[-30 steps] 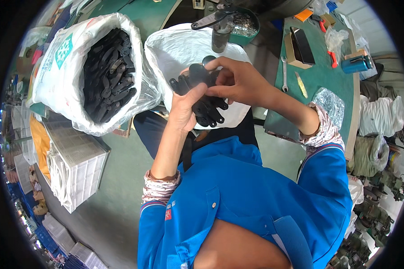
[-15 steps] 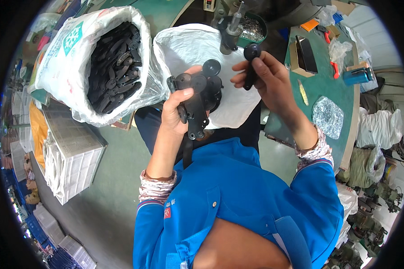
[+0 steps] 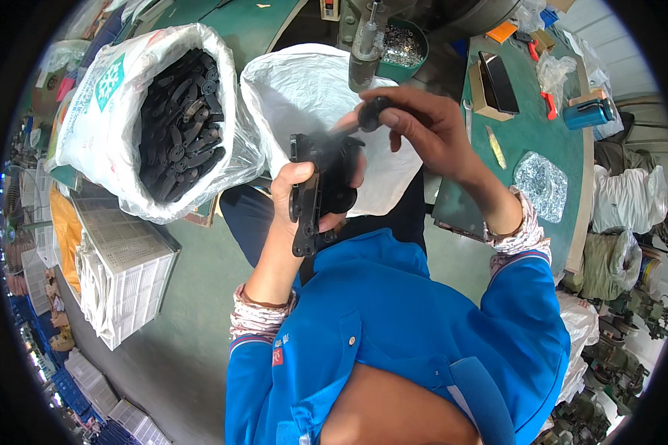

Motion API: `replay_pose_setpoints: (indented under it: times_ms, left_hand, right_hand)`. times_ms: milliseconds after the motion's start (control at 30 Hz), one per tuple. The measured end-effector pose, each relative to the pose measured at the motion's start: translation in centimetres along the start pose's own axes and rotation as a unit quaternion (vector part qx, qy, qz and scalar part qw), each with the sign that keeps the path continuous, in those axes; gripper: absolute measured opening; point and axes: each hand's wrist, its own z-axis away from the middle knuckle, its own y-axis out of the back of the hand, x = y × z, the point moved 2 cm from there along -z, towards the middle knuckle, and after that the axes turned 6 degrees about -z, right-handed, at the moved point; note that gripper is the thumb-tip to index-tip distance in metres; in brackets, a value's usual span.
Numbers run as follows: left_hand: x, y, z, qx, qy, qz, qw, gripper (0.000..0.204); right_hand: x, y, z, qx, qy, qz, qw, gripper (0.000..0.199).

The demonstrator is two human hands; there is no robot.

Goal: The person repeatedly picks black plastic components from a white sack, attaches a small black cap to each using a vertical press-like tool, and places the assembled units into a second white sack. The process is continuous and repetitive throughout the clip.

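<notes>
My left hand (image 3: 283, 199) is wrapped round a bunch of black, flat-armed parts (image 3: 338, 174) with round ends, held above my lap. Between thumb and fingers of my right hand (image 3: 432, 133) is a single black part (image 3: 373, 114) with a round disc end. That part is close over the top of the bunch; blur hides whether they touch. Behind both hands gapes a white woven bag (image 3: 289, 78). To the left, a white sack (image 3: 89, 122) stands full of similar black parts (image 3: 179, 130).
A metal spindle (image 3: 366, 55) rises by the white bag's far rim, with a green bowl (image 3: 406, 72) of small metal pieces behind it. On the right-hand green table (image 3: 453, 178) lie a phone (image 3: 499, 81), a yellow cutter (image 3: 495, 148) and clear plastic (image 3: 540, 185). White crates (image 3: 137, 282) stand lower left.
My right hand has moved left with its black part, up to the bunch. My left hand has tilted the bunch and lowered it slightly. The whole view has shifted a little.
</notes>
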Motion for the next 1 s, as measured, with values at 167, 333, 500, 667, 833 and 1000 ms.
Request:
replay_pose_setpoints:
  times_ms: [167,333,500,667,833,1000]
  left_hand:
    - [-0.1,0.7,-0.2,0.009,-0.064,0.117,0.991,0.073]
    - [-0.2,0.1,-0.8,-0.063,-0.074,0.173,0.980,0.071]
    - [-0.4,0.6,-0.5,-0.048,-0.059,0.077,0.994,0.075]
    - [0.0,-0.3,0.2,0.111,-0.122,-0.081,0.983,0.073]
    - [0.9,0.3,0.7,0.174,-0.124,-0.158,0.964,0.059]
    - [0.6,0.7,0.1,0.211,-0.161,-0.182,0.947,0.052]
  right_hand:
    - [0.0,-0.1,-1.0,-0.026,0.092,0.107,0.990,0.029]
    - [0.5,-0.5,-0.9,-0.006,0.164,0.151,0.975,0.032]
    - [1.0,-0.4,-0.5,0.065,0.013,0.080,0.995,0.030]
    - [-0.4,2.0,-2.9,0.146,-0.037,0.052,0.987,0.032]
    - [-3.8,2.4,-7.1,0.252,-0.120,-0.082,0.957,0.029]
    - [-3.5,4.9,-9.6,0.138,-0.167,-0.008,0.976,0.026]
